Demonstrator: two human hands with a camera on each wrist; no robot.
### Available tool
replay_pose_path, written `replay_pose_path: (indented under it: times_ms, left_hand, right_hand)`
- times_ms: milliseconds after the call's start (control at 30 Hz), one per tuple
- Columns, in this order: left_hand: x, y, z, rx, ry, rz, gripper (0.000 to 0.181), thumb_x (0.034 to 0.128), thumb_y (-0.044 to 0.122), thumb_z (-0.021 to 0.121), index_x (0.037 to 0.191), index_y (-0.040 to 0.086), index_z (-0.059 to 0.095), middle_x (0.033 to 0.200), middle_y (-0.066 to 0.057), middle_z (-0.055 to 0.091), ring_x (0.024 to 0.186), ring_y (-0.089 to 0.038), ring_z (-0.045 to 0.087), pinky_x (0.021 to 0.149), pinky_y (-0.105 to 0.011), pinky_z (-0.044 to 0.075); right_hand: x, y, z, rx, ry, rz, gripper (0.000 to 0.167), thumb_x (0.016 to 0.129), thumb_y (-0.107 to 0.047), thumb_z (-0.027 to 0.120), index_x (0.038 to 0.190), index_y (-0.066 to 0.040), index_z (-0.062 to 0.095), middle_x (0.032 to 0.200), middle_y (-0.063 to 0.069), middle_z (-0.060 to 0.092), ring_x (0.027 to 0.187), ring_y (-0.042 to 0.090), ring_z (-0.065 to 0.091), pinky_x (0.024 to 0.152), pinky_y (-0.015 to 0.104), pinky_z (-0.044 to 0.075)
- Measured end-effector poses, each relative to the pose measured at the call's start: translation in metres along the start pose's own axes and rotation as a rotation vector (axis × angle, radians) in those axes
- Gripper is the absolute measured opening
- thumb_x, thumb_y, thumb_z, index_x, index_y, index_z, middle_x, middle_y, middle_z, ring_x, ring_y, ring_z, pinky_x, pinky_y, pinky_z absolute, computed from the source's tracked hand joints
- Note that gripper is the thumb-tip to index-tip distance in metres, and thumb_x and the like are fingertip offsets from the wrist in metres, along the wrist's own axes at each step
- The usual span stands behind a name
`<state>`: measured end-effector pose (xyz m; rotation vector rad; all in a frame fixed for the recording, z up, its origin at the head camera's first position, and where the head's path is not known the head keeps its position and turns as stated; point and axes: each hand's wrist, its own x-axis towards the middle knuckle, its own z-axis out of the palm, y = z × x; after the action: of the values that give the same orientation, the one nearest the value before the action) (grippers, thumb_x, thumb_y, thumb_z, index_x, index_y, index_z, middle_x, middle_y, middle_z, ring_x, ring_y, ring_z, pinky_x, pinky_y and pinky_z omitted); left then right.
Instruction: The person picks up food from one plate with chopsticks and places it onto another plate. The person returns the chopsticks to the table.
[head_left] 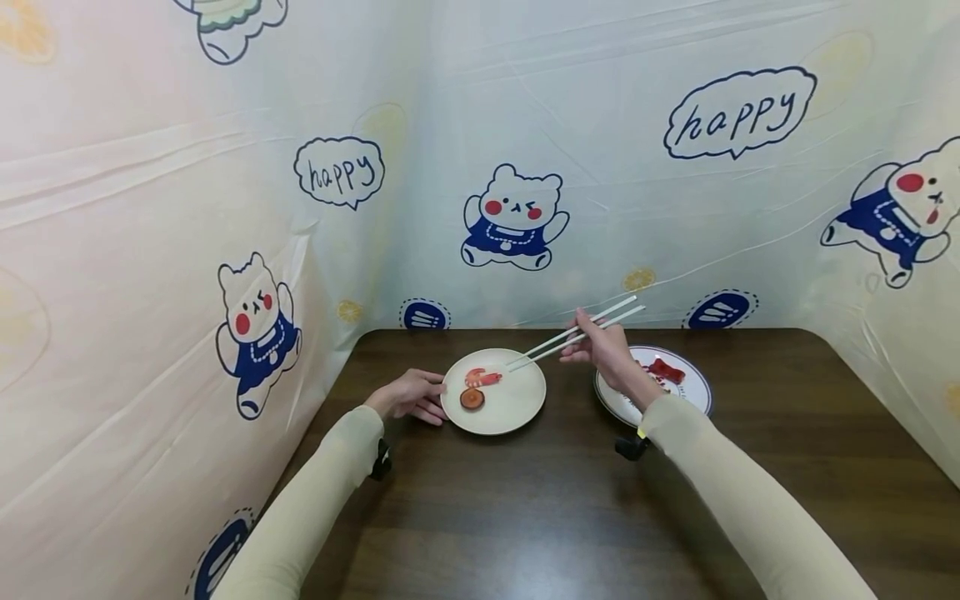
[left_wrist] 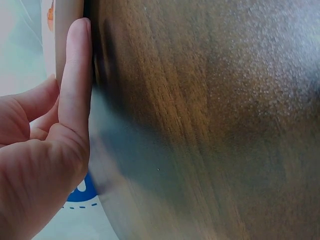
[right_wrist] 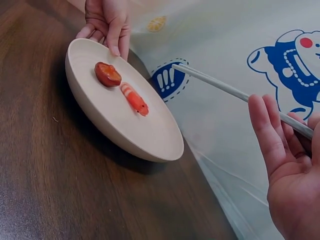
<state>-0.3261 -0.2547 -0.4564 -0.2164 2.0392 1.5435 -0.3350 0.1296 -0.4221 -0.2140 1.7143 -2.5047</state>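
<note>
A cream plate (head_left: pixel 493 421) stands on the table, bearing a pink-and-white striped shrimp (head_left: pixel 482 377) and a round brown food piece (head_left: pixel 472 399) with a darker rim. At the plate's left edge, my left hand (head_left: pixel 412 394) holds the rim, thumb at the edge and fingers along its side and underneath. A pair of pale chopsticks (head_left: pixel 573 333) is gripped in my right hand (head_left: pixel 602 350). In the head view their tips appear over the plate, right of the shrimp; the right wrist view shows them apart from the food, with nothing between them.
Partly behind my right forearm stands a white plate (head_left: pixel 701 392) with a dark blue rim, holding a red food piece (head_left: pixel 667 371) and other red bits. The dark wooden table (head_left: pixel 510 517) meets a printed curtain (head_left: pixel 615 208) at the back and sides.
</note>
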Motion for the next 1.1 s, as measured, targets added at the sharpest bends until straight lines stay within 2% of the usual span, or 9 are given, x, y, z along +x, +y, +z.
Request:
replay_pose_path:
  times_ms: [333, 433, 500, 700, 900, 1100]
  left_hand:
    - [0.0, 0.001, 0.0, 0.003, 0.003, -0.003, 0.049, 0.1124, 0.012, 0.052, 0.159, 0.0, 0.041, 0.108, -0.025, 0.07, 0.082, -0.029, 0.077, 0.077, -0.045, 0.066]
    - [0.0, 0.0, 0.0, 0.003, 0.003, -0.004, 0.049, 0.1123, 0.012, 0.052, 0.159, -0.001, 0.041, 0.108, -0.025, 0.07, 0.082, -0.029, 0.077, 0.077, -0.045, 0.066]
    - [0.0, 0.0, 0.0, 0.001, 0.003, -0.005, 0.05, 0.1123, 0.012, 0.052, 0.159, -0.001, 0.041, 0.108, -0.025, 0.07, 0.082, -0.029, 0.077, 0.077, -0.045, 0.066]
    - [0.002, 0.0, 0.0, -0.002, 0.004, 0.003, 0.05, 0.1124, 0.012, 0.052, 0.159, -0.001, 0.04, 0.108, -0.025, 0.07, 0.08, -0.029, 0.077, 0.076, -0.045, 0.067]
    - [0.002, 0.0, -0.001, 0.006, 0.005, 0.004, 0.051, 0.1122, 0.013, 0.052, 0.16, -0.001, 0.039, 0.108, -0.025, 0.07, 0.081, -0.029, 0.077, 0.076, -0.044, 0.067]
    - [0.0, -0.001, 0.0, 0.004, -0.001, 0.007, 0.051, 0.1123, 0.012, 0.052, 0.16, -0.003, 0.039, 0.107, -0.026, 0.071, 0.083, -0.031, 0.077, 0.075, -0.044, 0.067]
  right_hand:
    - [-0.006, -0.004, -0.011, 0.036, 0.008, -0.023, 0.036, 0.112, -0.029, 0.054, 0.095, 0.0, 0.069, 0.077, 0.016, 0.068, 0.059, 0.02, 0.071, 0.065, 0.039, 0.067]
    - [-0.009, -0.007, -0.014, 0.06, -0.002, -0.015, 0.037, 0.112, -0.028, 0.053, 0.096, 0.001, 0.068, 0.074, 0.014, 0.067, 0.058, 0.02, 0.071, 0.064, 0.04, 0.067]
    - [-0.01, -0.009, -0.017, 0.066, -0.007, -0.01, 0.036, 0.111, -0.029, 0.055, 0.094, -0.002, 0.07, 0.075, 0.014, 0.068, 0.058, 0.02, 0.071, 0.064, 0.04, 0.067]
    - [-0.012, -0.016, -0.029, 0.044, -0.048, -0.016, 0.036, 0.111, -0.032, 0.056, 0.093, -0.004, 0.072, 0.078, 0.013, 0.069, 0.061, 0.019, 0.072, 0.065, 0.037, 0.067]
    - [-0.016, -0.02, -0.04, 0.049, -0.13, -0.001, 0.038, 0.112, -0.031, 0.052, 0.095, -0.003, 0.072, 0.079, 0.012, 0.07, 0.062, 0.018, 0.072, 0.065, 0.037, 0.067]
    - [-0.023, -0.021, -0.049, 0.04, -0.157, 0.025, 0.038, 0.113, -0.03, 0.05, 0.095, -0.003, 0.07, 0.08, 0.011, 0.069, 0.062, 0.019, 0.072, 0.063, 0.036, 0.066]
